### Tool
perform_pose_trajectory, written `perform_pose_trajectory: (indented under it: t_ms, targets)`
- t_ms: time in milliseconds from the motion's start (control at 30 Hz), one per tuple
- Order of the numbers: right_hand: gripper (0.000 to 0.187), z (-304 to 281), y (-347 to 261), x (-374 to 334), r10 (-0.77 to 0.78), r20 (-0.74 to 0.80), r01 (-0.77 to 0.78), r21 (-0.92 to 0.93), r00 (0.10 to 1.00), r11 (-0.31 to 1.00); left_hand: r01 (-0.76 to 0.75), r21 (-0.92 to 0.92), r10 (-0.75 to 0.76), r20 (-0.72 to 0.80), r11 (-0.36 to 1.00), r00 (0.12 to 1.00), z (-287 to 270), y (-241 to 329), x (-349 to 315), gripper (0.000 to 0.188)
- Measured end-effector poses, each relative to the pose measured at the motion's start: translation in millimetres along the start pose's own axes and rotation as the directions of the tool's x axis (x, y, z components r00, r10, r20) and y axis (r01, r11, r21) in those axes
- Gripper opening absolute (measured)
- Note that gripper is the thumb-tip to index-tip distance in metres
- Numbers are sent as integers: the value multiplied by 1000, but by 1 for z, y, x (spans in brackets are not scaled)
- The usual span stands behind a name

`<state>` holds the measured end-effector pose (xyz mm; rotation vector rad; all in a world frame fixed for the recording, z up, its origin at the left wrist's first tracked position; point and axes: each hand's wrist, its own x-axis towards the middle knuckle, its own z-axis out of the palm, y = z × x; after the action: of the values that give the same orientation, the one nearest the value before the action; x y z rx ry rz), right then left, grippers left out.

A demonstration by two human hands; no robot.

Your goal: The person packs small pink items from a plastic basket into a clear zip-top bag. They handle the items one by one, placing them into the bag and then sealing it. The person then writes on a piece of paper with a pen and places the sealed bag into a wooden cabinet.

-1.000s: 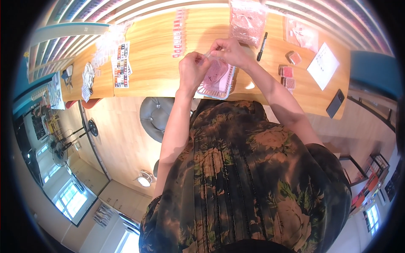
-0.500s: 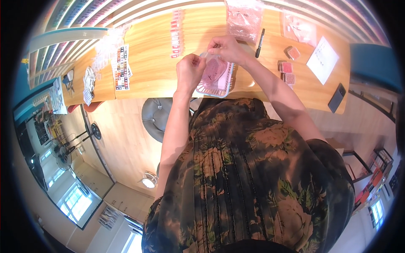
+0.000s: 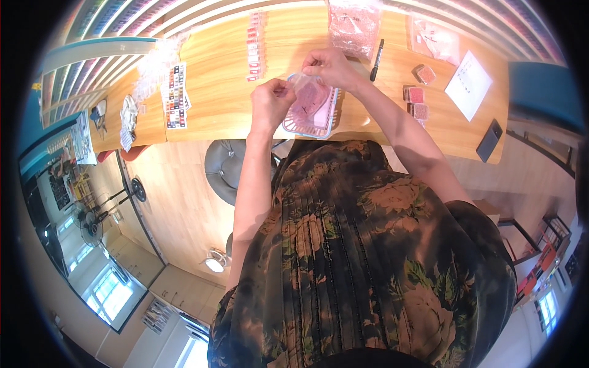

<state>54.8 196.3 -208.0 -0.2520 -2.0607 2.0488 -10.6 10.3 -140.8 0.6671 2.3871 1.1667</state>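
Observation:
Over the table's near edge, my left hand (image 3: pixel 270 105) and my right hand (image 3: pixel 331 67) both pinch the top of a small clear plastic bag (image 3: pixel 311 104). Its contents look pink, with dark marks on the front; what they are is too small to tell. The bag hangs over and partly inside a plastic basket (image 3: pixel 335 110) with slotted sides and a pale blue rim. My left fingers are closed at the bag's left upper corner. The right ones close on the upper right, farther from me.
Around lie a large bag of pink material (image 3: pixel 354 30), a black marker (image 3: pixel 377 60), small pink-filled boxes (image 3: pixel 415 95), white paper (image 3: pixel 469 86), a phone (image 3: pixel 489 141), a strip of red-pink pieces (image 3: pixel 254 46) and a colour chart (image 3: pixel 177 98). Shelves (image 3: pixel 116 27) line the far side.
My left hand has shifted slightly left, away from the right one. More of the bag's clear upper part now shows stretched between my fingers.

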Motion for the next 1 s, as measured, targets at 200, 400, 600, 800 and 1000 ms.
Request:
perform_pose_trajectory:
  t_ms: [200, 400, 600, 800, 1000]
  targets:
    - [3, 1, -17, -2, 90, 31, -91, 26, 995, 995, 106, 59, -104, -43, 993, 994, 0, -3, -4, 11]
    - [4, 3, -17, -3, 98, 13, -98, 32, 995, 995, 133, 82, -129, -51, 988, 990, -2, 0, -7, 12]
    - [9, -3, 1, 2, 80, 69, -88, 111, 994, 990, 87, 9, -87, 14, 996, 996, -7, 9, -8, 9]
    - [78, -39, -44, -5, -41, 451, 2, 88, 891, 996, -81, -55, 89, 165, 995, 982, -41, 61, -20, 6]
    - [91, -39, -104, 5, -135, 750, -83, 245, 648, 966, -236, -298, 340, 373, 925, 863, -91, 127, -5, 5]
